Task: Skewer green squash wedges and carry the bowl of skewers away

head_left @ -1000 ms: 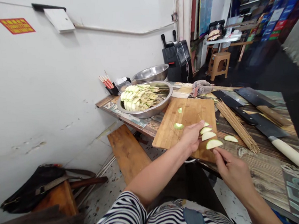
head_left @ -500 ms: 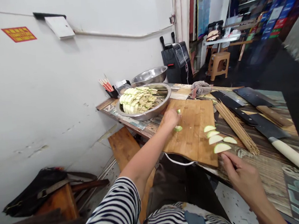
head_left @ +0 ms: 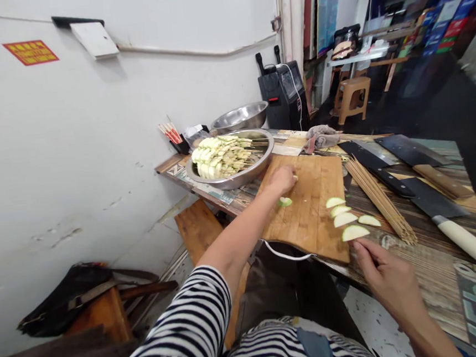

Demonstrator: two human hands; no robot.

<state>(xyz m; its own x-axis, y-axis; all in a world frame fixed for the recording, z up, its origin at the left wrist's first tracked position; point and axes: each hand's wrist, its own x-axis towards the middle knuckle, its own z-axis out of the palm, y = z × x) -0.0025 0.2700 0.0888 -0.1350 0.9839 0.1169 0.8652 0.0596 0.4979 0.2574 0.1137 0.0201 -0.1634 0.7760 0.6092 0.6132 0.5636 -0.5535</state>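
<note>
My left hand [head_left: 282,180] is closed in a pinch over the wooden cutting board [head_left: 317,182], with the pale green edge of a zucchini slice showing at its fingertips. Another zucchini slice [head_left: 284,201] lies on the board just below that hand. By the board's right edge, several half-moon zucchini slices [head_left: 345,219] form a row towards my right hand [head_left: 385,271]. Its thumb and forefinger are pinched at the lower edge of the nearest slice [head_left: 355,232]; whatever is inside the grip is hidden. A bundle of bamboo skewers [head_left: 379,199] lies to the right.
Skewered zucchini [head_left: 221,156] fills much of a steel basin [head_left: 238,182] left of the board, with another steel basin [head_left: 243,117] behind. Several cleavers, one with a white handle [head_left: 468,241], lie at right. A grey cloth [head_left: 321,138] and a black speaker [head_left: 283,94] are farther back.
My left hand has moved slightly right and up across the board, its fingers now covering more of the slice. My right hand and the row of slices keep about the same arrangement.
</note>
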